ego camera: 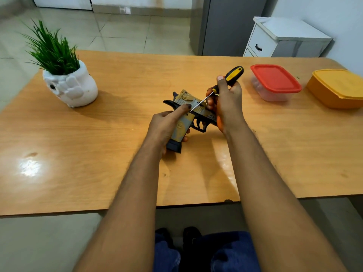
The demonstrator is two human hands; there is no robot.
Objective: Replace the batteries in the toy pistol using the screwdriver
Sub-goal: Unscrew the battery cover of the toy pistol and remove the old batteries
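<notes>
Over the middle of the desk (117, 146), just above its surface: the toy pistol (188, 112), held tilted with the barrel end toward the right and the grip toward the near left. Left hand (167, 126) wrapped round the grip, fingers curled behind it, forefinger laid straight along the frame toward the rear. Right hand (225, 101) clenched about the black-and-yellow handle of the screwdriver (222, 85), thumb up along it. Long axis of the screwdriver running from upper right down to lower left, across the pistol's own length, the thin shaft ending at a spot on the upper frame right beside the left forefinger's tip. Tip apparently seated on or very near a screw there; screw head itself too small to tell. Judged: a turn of the right wrist about that slanted axis wanted next, the left hand bracing against it.

Smooth, glossy wooden desk, glare patch at near left. On it at far left a white pot with a green plant (68, 83); at far right a red-lidded box (275, 81) and an orange box (337, 87), well apart from the hands. Beyond, tiled floor and a white drawer unit (282, 38) by the wall.
</notes>
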